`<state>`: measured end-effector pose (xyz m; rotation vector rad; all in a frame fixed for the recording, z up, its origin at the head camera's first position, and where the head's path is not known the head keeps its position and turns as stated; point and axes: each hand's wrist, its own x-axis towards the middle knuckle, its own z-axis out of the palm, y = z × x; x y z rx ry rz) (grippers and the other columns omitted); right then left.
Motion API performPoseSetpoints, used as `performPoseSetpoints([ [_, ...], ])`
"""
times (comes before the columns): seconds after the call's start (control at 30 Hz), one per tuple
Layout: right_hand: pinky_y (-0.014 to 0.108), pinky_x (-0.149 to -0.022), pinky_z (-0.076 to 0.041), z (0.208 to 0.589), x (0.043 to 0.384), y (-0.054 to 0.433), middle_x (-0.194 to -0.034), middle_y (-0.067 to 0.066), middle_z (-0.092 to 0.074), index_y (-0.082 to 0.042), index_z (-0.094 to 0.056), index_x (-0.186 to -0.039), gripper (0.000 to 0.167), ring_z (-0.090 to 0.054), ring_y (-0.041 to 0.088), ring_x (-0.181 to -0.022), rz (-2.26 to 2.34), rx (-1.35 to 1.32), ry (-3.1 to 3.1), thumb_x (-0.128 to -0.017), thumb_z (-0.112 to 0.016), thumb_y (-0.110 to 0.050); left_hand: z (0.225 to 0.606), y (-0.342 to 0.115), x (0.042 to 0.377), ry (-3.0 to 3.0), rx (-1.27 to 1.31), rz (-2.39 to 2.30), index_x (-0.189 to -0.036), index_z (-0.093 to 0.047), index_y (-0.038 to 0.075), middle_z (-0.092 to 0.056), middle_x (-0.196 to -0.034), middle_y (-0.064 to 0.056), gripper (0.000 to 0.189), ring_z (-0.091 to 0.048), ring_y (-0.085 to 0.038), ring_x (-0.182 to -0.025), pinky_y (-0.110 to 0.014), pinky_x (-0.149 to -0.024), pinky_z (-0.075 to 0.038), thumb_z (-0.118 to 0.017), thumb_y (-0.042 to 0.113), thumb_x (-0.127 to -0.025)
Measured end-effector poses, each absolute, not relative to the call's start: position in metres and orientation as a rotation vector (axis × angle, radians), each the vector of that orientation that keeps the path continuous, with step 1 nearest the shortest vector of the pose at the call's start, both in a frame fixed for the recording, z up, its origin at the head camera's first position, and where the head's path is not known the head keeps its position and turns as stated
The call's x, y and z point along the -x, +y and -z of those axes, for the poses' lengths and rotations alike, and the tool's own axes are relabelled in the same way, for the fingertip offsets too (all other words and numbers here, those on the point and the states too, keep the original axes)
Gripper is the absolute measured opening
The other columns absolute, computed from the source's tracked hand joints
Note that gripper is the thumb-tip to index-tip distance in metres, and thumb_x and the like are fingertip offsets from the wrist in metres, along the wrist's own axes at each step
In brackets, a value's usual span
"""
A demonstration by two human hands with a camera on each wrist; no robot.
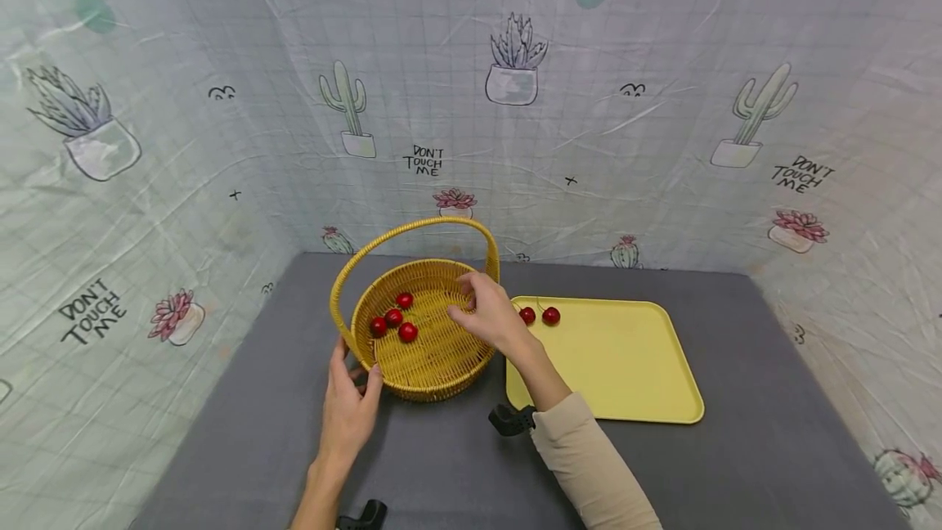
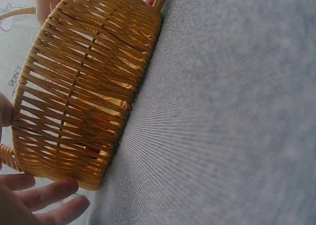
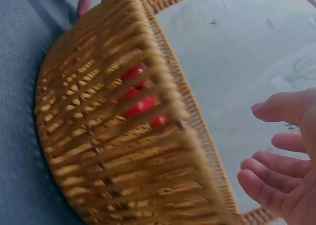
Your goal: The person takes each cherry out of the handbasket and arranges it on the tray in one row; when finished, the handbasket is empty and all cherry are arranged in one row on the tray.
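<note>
Head view: left hand (image 1: 350, 410) grips the basket (image 1: 427, 363), right hand (image 1: 489, 312) hangs empty with fingers parted above it; brace it firmly to avoid jostling the cherries (image 1: 408, 332).

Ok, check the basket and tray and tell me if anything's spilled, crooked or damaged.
Nothing stands out. The wicker basket sits upright with its handle raised; four cherries lie inside it and two more cherries on the yellow tray. No spill or damage shows in these views.
</note>
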<state>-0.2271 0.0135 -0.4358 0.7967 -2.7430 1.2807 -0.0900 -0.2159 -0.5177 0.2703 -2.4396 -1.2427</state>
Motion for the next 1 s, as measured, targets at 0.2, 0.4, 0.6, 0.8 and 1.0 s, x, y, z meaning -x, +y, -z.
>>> performPoseSetpoints([
  [0.2, 0.032, -0.076, -0.051, 0.448, 0.232, -0.004, -0.114, 0.008, -0.062, -0.008, -0.057, -0.132, 0.047, -0.059, 0.015, -0.086, -1.273, -0.812, -2.778, -0.092, -0.071, -0.028, 0.517, -0.215, 0.090, -2.432, -0.263, 1.262, -0.163, -0.007, 0.022, -0.028, -0.163, -0.012, 0.075, -0.061, -0.033, -0.120, -0.048, -0.088, -0.054, -0.052, 0.032, -0.104],
  [0.4, 0.035, -0.079, -0.053, 0.460, 0.233, -0.017, -0.119, 0.014, -0.063, -0.006, -0.056, -0.134, 0.048, -0.062, 0.021, -0.092, -1.315, -0.844, -2.818, -0.093, -0.070, -0.028, 0.517, -0.215, 0.090, -2.432, -0.269, 1.270, -0.163, -0.007, 0.022, -0.028, -0.163, -0.013, 0.075, -0.060, -0.035, -0.120, -0.052, -0.088, -0.054, -0.052, 0.032, -0.103],
  [0.6, 0.037, -0.083, -0.053, 0.469, 0.232, -0.027, -0.120, 0.014, -0.063, -0.005, -0.056, -0.135, 0.049, -0.062, 0.022, -0.101, -1.283, -0.866, -2.862, -0.093, -0.069, -0.028, 0.518, -0.215, 0.090, -2.429, -0.276, 1.275, -0.163, -0.007, 0.021, -0.027, -0.163, -0.013, 0.075, -0.060, -0.036, -0.120, -0.053, -0.089, -0.054, -0.053, 0.033, -0.103],
  [0.8, 0.036, -0.086, -0.054, 0.469, 0.230, -0.039, -0.125, 0.015, -0.063, -0.006, -0.056, -0.137, 0.052, -0.062, 0.024, -0.109, -1.190, -0.902, -2.916, -0.092, -0.071, -0.029, 0.518, -0.217, 0.091, -2.436, -0.292, 1.276, -0.162, -0.008, 0.022, -0.028, -0.162, -0.013, 0.075, -0.060, -0.037, -0.118, -0.054, -0.088, -0.054, -0.052, 0.034, -0.103],
  [1.0, 0.033, -0.085, -0.055, 0.472, 0.230, -0.052, -0.125, 0.010, -0.063, -0.006, -0.054, -0.139, 0.055, -0.062, 0.021, -0.111, -1.100, -0.929, -2.995, -0.093, -0.072, -0.030, 0.518, -0.217, 0.091, -2.447, -0.290, 1.276, -0.162, -0.007, 0.022, -0.028, -0.162, -0.014, 0.076, -0.061, -0.037, -0.118, -0.055, -0.088, -0.054, -0.053, 0.033, -0.103],
])
